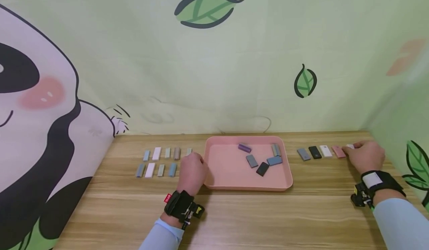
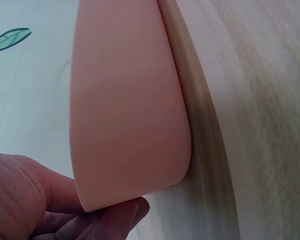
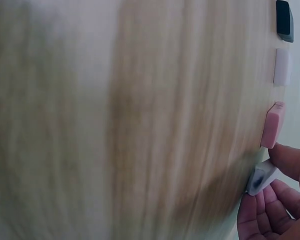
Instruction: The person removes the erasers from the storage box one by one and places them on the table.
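My left hand point(image 1: 192, 172) is at the left side of the pink tray point(image 1: 248, 188), its fingers curled around the tray's side wall. In the left wrist view the thumb goes behind the rim and the other fingertips point(image 2: 122, 220) lie along the outside of the corner. My right hand point(image 1: 365, 156), at the far right of the table, pinches a small white block point(image 3: 262, 178) with a dark mark on its end. Right beside that block lies a pink block point(image 3: 273, 125). The held block is mostly covered by the hand in the head view.
Inside the tray lie several blocks, among them a purple one point(image 1: 244, 148) and a black one point(image 1: 263, 169). Two rows of small pale, blue and brown blocks point(image 1: 150, 170) lie left of the tray. Grey point(image 1: 304, 154), black point(image 1: 315, 152) and white point(image 1: 325, 151) blocks line up on the right. A printed backdrop point(image 1: 151, 75) stands behind.
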Motion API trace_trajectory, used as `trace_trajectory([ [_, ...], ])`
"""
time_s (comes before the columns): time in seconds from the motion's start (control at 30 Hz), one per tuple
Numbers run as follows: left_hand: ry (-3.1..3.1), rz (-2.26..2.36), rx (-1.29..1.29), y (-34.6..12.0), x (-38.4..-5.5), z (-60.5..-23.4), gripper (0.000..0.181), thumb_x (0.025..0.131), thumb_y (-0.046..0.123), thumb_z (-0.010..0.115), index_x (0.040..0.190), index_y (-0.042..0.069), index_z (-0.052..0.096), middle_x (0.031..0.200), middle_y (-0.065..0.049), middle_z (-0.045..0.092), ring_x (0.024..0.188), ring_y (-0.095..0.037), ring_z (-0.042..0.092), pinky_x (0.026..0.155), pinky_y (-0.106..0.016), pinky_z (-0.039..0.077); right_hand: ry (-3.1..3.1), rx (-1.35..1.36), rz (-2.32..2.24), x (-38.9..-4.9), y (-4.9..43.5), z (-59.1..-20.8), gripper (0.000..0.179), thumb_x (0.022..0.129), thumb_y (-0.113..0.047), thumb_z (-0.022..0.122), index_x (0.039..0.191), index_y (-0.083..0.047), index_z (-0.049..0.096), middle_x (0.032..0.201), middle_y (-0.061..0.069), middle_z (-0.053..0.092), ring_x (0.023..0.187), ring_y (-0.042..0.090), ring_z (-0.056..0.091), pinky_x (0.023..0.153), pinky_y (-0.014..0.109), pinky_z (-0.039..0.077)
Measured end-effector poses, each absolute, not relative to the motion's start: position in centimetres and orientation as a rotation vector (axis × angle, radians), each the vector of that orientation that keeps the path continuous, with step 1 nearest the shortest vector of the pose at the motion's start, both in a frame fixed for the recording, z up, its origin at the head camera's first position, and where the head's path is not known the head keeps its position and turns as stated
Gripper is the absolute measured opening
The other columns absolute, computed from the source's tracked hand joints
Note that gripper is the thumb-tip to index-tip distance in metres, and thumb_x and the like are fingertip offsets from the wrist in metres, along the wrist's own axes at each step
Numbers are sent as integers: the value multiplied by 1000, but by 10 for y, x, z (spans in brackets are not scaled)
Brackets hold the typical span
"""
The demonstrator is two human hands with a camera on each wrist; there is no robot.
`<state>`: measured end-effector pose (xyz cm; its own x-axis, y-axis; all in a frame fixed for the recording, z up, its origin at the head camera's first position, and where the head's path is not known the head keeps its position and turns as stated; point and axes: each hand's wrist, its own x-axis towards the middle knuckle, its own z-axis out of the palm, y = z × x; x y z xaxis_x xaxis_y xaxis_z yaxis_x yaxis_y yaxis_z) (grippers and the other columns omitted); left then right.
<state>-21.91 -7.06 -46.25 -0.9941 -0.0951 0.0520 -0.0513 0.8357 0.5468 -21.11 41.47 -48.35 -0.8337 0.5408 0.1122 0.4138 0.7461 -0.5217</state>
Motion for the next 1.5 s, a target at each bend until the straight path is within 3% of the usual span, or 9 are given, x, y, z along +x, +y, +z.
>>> trace_trajectory([
  [0.33, -2944, -894, 127, -69, -217, -461, 36, 84, 4, 55, 50, 11, 48, 47, 2, 38, 43, -13, 39, 40, -25, 32, -2722, -714, 673, -211, 412, -479, 50, 84, -33, 62, 106, 11, 62, 106, 32, 61, 92, 45, 55, 67, 46, 40],
  [0.47, -2944, -906, 137, -70, -218, -460, 33, 84, 4, 55, 52, 11, 51, 49, 0, 44, 44, -13, 42, 40, -25, 34, -2719, -534, 664, -217, 394, -467, 49, 85, -30, 59, 113, 11, 60, 109, 33, 60, 88, 42, 57, 66, 47, 43],
  [0.7, -2952, -918, 128, -71, -218, -460, 33, 85, 5, 54, 52, 10, 51, 49, -1, 45, 43, -14, 42, 40, -25, 33, -2687, -31, 713, -226, 327, -436, 43, 79, -18, 69, 115, 4, 59, 121, 29, 53, 114, 45, 46, 93, 58, 37],
  [0.9, -2952, -887, 132, -70, -219, -460, 34, 85, 5, 55, 51, 10, 51, 49, 0, 44, 44, -14, 41, 41, -25, 32, -2929, 249, 657, -222, 271, -418, 59, 78, -26, 71, 129, -5, 50, 135, 21, 44, 124, 39, 41, 98, 56, 39],
  [1.03, -2947, -864, 127, -69, -219, -460, 36, 84, 4, 54, 50, 11, 48, 48, 0, 42, 43, -13, 39, 41, -25, 31, -3053, 410, 550, -218, 246, -419, 66, 73, -26, 76, 131, -8, 49, 135, 17, 44, 121, 35, 46, 96, 51, 43],
  [1.27, -2943, -847, 121, -69, -219, -460, 34, 83, 4, 55, 50, 10, 51, 49, -1, 46, 44, -14, 42, 41, -25, 32, -3217, 507, 459, -214, 224, -433, 57, 69, -4, 72, 122, -14, 57, 141, 9, 38, 114, 27, 45, 90, 44, 48],
  [1.37, -2941, -841, 117, -69, -219, -460, 36, 84, 4, 55, 49, 11, 48, 47, 0, 42, 43, -13, 40, 40, -25, 31, -3195, 558, 351, -215, 220, -440, 48, 72, -2, 71, 117, -12, 59, 137, 9, 40, 106, 25, 47, 90, 41, 49],
  [1.5, -2948, -847, 127, -68, -219, -460, 37, 84, 3, 54, 49, 11, 46, 47, 0, 40, 43, -13, 39, 40, -25, 31, -3119, 601, 85, -216, 214, -448, 36, 79, -11, 71, 113, -12, 61, 121, 11, 49, 100, 24, 48, 88, 48, 47],
])
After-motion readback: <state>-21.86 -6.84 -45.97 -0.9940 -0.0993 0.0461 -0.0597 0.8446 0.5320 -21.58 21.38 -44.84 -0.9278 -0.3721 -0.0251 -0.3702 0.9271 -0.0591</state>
